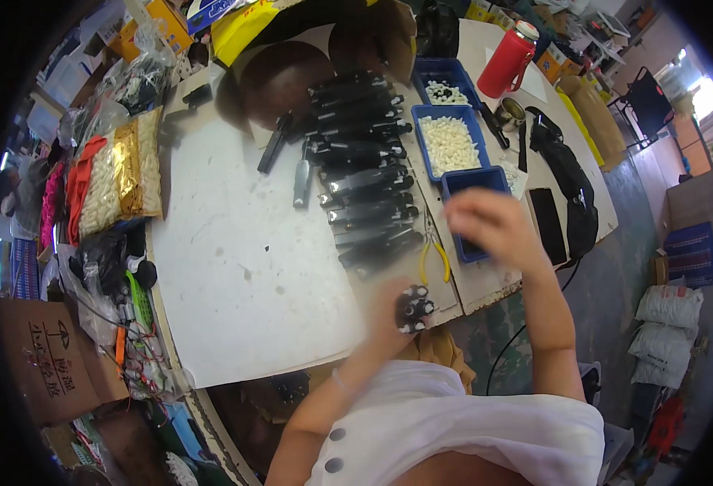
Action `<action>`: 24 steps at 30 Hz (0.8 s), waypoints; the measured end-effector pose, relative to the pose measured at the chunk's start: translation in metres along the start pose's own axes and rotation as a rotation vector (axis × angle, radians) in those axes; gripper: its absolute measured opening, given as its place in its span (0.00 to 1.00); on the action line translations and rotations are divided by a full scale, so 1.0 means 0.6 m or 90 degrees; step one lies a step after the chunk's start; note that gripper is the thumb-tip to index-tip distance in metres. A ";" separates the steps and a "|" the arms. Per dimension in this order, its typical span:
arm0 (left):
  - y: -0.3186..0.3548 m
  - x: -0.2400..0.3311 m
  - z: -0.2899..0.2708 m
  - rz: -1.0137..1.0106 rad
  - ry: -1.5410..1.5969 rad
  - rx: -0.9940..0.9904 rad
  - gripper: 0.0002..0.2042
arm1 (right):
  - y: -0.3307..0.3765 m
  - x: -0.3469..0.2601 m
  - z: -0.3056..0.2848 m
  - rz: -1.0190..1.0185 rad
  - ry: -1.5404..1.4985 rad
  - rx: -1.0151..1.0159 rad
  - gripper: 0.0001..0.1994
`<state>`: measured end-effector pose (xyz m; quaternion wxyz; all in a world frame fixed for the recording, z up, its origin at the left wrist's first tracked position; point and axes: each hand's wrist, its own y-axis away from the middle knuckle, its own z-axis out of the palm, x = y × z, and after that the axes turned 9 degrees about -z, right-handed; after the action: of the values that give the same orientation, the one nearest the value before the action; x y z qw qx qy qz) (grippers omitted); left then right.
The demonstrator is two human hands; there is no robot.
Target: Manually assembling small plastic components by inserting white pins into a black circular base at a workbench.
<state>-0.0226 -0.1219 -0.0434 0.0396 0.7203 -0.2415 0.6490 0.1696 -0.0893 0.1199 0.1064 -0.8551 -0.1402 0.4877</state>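
My left hand [390, 312], low at the table's front edge, is wrapped round a black bundle [415, 309] whose end shows several whitish tips. Smeared by motion, my right hand [490, 225] hovers over the nearest blue bin [498, 180]; its fingers look bent, but whether they hold anything cannot be made out. Yellow-handled pliers [435, 257] lie between the two hands. Beyond my left hand, long black bundles [364, 154] with shiny grey parts lie side by side in a row. Small white pieces [447, 144] fill the middle blue bin.
A farther blue bin [421, 66] holds white and black bits. To the right are a red flask [508, 61], a dark phone [546, 223] and a black pouch [575, 190]. A white sheet [251, 275] covers the left tabletop. Bags of white pieces [125, 174] crowd the left edge.
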 end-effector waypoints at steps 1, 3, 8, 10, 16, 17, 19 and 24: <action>-0.001 0.001 0.001 0.008 -0.004 0.002 0.29 | 0.017 -0.015 0.009 -0.104 0.039 -0.068 0.04; 0.000 0.002 -0.003 -0.003 -0.006 -0.004 0.29 | 0.044 -0.042 0.039 -0.233 0.147 -0.104 0.07; -0.008 0.018 -0.008 0.004 0.004 -0.027 0.30 | 0.069 -0.048 0.073 -0.226 0.174 -0.105 0.13; -0.006 0.018 -0.009 -0.014 -0.008 -0.028 0.30 | 0.069 -0.043 0.076 -0.283 0.241 -0.154 0.12; -0.005 0.012 -0.007 0.017 -0.046 -0.014 0.29 | 0.057 -0.054 0.075 -0.315 0.328 -0.211 0.09; -0.006 0.013 -0.007 0.017 -0.046 -0.014 0.29 | 0.055 -0.058 0.076 -0.314 0.328 -0.210 0.09; -0.009 0.016 -0.007 -0.009 0.000 -0.038 0.28 | 0.052 -0.064 0.080 -0.315 0.373 -0.264 0.09; -0.017 0.030 -0.006 0.060 -0.027 0.000 0.25 | 0.054 -0.063 0.071 -0.302 0.346 -0.245 0.09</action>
<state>-0.0207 -0.1167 -0.0233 0.0036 0.7216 -0.2758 0.6349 0.1189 -0.1304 0.1185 0.0872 -0.9011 -0.3887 0.1713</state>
